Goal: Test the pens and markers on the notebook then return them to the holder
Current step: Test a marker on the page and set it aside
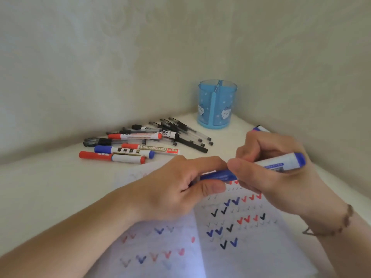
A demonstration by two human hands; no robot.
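Observation:
A blue whiteboard marker (279,163) is held level above the open notebook (230,237). My right hand (281,175) grips its white barrel. My left hand (180,185) pinches the blue cap end (216,175). Whether the cap is fully seated I cannot tell. The notebook pages carry several red, blue and black check marks. A blue translucent pen holder (217,104) with cartoon faces stands empty in the back corner.
A pile of pens and markers (140,141) lies on the white table, left of the holder: red, blue and black markers and several black gel pens. Another marker (261,129) peeks out behind my right hand. Walls close in on both sides.

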